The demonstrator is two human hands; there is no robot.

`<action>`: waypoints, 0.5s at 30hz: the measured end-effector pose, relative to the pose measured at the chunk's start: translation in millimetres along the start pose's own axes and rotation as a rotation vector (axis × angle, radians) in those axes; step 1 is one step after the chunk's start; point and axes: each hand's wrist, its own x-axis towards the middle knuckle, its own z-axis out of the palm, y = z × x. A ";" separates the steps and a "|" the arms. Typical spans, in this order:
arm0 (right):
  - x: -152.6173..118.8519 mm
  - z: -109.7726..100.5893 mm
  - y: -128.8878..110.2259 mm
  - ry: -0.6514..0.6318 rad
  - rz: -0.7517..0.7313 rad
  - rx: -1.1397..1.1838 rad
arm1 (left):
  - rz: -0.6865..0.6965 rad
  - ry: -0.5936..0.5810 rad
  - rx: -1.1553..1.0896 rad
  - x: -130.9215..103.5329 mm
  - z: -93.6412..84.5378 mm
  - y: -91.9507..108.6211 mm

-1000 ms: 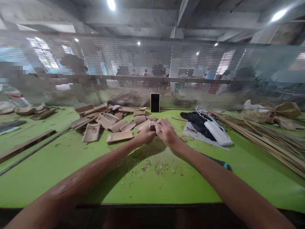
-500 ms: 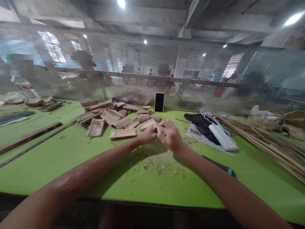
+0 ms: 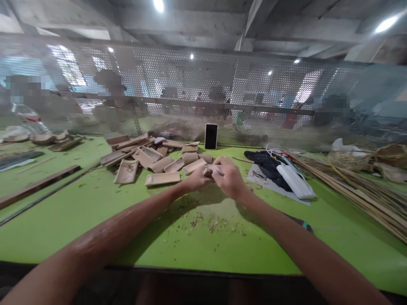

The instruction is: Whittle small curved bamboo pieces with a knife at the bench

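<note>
Both my hands meet above the green table (image 3: 152, 241), just in front of a pile of split bamboo pieces (image 3: 163, 164). My left hand (image 3: 196, 179) is closed round a small pale bamboo piece (image 3: 207, 171), whose end shows by the thumb. Close against it, my right hand (image 3: 231, 178) is closed too, its fingers curled at the same piece. What the right fingers grip is mostly hidden. Beneath and nearer to me lie scattered wood shavings (image 3: 216, 223).
A dark-screened phone (image 3: 211, 136) stands upright at the mesh partition (image 3: 178, 89). To the right are black cloth (image 3: 265, 165), a white device (image 3: 295, 181), long bamboo strips (image 3: 352, 190) and a dark-handled tool (image 3: 299, 221), partly behind my forearm. A wooden bar (image 3: 40, 184) lies left.
My right hand has turned slightly and shifted beside the left, and the bamboo piece's end shows more. My right forearm covers more of the dark-handled tool. The view has moved a little.
</note>
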 end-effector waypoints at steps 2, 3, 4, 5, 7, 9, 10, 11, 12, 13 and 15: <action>1.0 -2.0 -4.2 -0.050 -0.008 0.003 | -0.004 0.009 0.005 -1.1 -0.4 1.1; 1.4 -2.6 -5.5 -0.063 0.010 -0.019 | -0.007 0.005 0.009 -1.2 -0.4 1.7; 1.6 -2.8 -6.5 -0.068 0.029 -0.046 | -0.008 0.000 0.019 -1.0 -0.2 2.2; 1.6 -2.7 -7.1 -0.064 0.047 -0.075 | -0.007 -0.003 0.034 -0.6 0.1 2.5; 1.0 -1.8 -8.0 -0.050 0.034 -0.095 | -0.003 0.008 0.067 0.6 1.0 2.7; 0.1 -1.0 -8.0 -0.048 -0.011 -0.063 | 0.004 0.027 0.073 1.8 1.7 2.2; -0.3 -0.8 -7.5 -0.057 -0.018 -0.047 | 0.006 0.026 0.065 2.4 1.9 1.8; -0.4 -0.8 -6.9 -0.060 0.002 -0.046 | 0.008 0.013 0.056 2.9 2.0 1.3; -0.5 -0.9 -6.5 -0.054 0.033 -0.049 | 0.009 -0.009 0.052 3.3 1.9 0.9; -0.4 -1.0 -6.4 -0.042 0.066 -0.052 | 0.008 -0.027 0.053 3.6 1.7 0.6; 0.0 -0.4 -7.7 -0.004 0.096 -0.030 | 0.003 -0.024 0.070 3.6 1.3 0.4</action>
